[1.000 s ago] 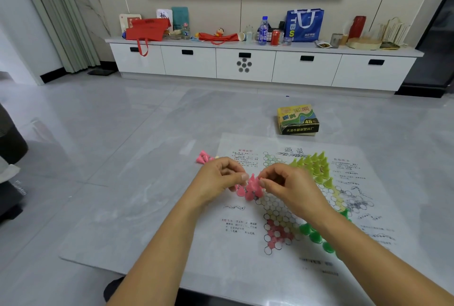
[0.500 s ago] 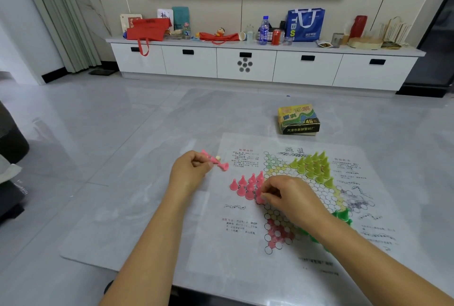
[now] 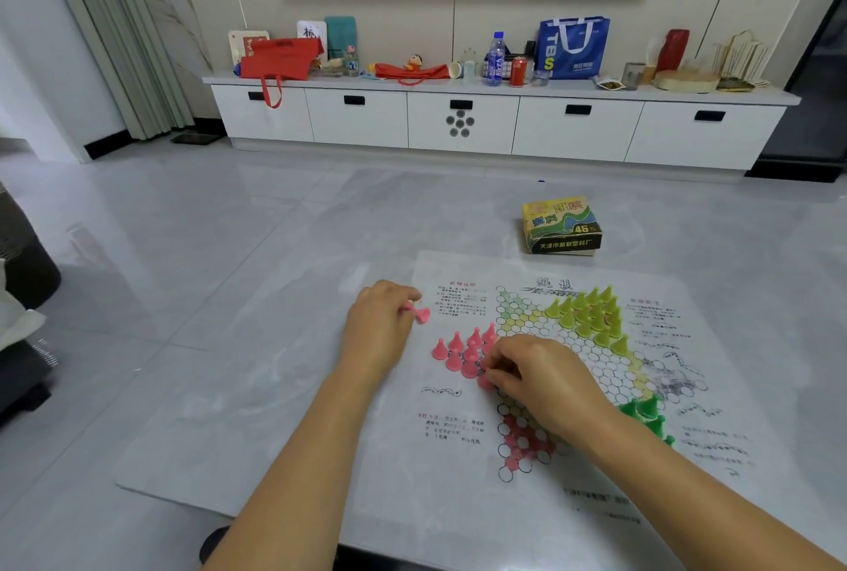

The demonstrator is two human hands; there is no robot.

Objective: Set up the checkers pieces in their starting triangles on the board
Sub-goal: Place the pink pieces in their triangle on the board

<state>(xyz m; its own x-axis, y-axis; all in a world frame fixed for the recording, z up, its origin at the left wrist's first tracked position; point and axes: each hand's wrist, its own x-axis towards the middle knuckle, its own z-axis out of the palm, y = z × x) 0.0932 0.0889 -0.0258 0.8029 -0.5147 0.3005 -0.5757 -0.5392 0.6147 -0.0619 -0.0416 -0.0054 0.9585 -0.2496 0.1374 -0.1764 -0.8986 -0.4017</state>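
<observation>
fingers [image 3: 403,296] on my left hand [image 3: 378,332] are pinched narrow round a loose pink piece [image 3: 419,313], maybe two stuck together, can't tell. it lies on its side with its long axis running left-right across the frame and the fat base poking out to the right, just off the left edge of the board [image 3: 481,270].

my right hand [image 3: 536,373] is curled down with the fingertips [image 3: 497,368] closed on a corner piece [image 3: 485,382] at the lower right of the pink cluster [image 3: 463,350]. that cluster stands upright on the left point of the star, mid frame. the yellow-green pieces [image 3: 591,313] fill their triangle at upper right, and the dark green ones [image 3: 646,414] peek out behind my right wrist.

what matters next, i reckon: the pink cluster sits down and to the right of the loose piece, close by, and my left hand is the nearer one to bring it over. it has to get tipped from lying flat to standing on its base before it goes in. my right hand covers the right side of the triangle, so i can't see which holes are free under there. the printed pink triangle [image 3: 522,437] at the bottom of the board has nothing on it. the box [image 3: 561,226] sits above the board, well out of the way.
</observation>
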